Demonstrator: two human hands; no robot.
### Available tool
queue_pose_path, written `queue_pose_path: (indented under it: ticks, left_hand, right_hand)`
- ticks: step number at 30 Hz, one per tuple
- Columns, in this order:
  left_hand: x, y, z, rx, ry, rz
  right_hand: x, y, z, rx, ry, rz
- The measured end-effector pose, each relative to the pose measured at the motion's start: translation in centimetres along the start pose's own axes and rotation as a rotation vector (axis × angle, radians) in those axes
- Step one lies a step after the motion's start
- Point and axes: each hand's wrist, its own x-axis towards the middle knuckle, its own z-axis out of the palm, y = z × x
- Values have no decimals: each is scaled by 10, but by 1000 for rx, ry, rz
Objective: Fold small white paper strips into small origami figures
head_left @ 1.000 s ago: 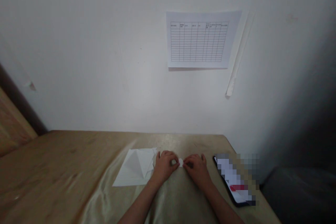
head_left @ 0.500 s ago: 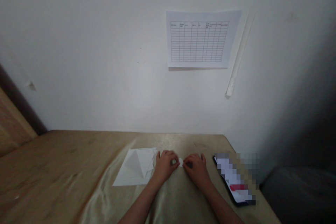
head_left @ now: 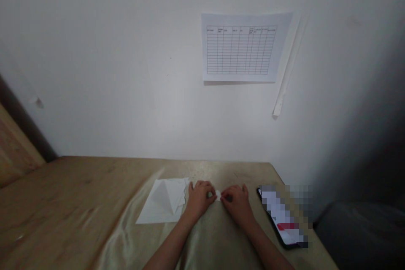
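Observation:
A small white piece of paper shows between my two hands, low over the cloth-covered table. My left hand pinches its left side between thumb and forefinger. From the other side, my right hand grips the right edge the same way. Most of the piece is hidden by fingertips, so its full shape cannot be made out. Just left of my left hand lies a stack of white paper sheets, the top one creased into triangular facets.
A phone with a lit, partly blurred screen lies right of my right hand. The table has a shiny gold-brown cover and meets a white wall, where a printed table sheet hangs. A dark rounded object stands beyond the right edge.
Both hands stay in place, pinching the small paper piece. The view has shifted very slightly.

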Motion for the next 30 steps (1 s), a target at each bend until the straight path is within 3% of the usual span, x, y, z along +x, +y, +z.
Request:
queue_pose_path:
  ticks: [30]
  left_hand:
    - [-4, 0, 1, -12, -22, 47]
  right_hand:
    - [-1, 2, 7, -97, -38, -70]
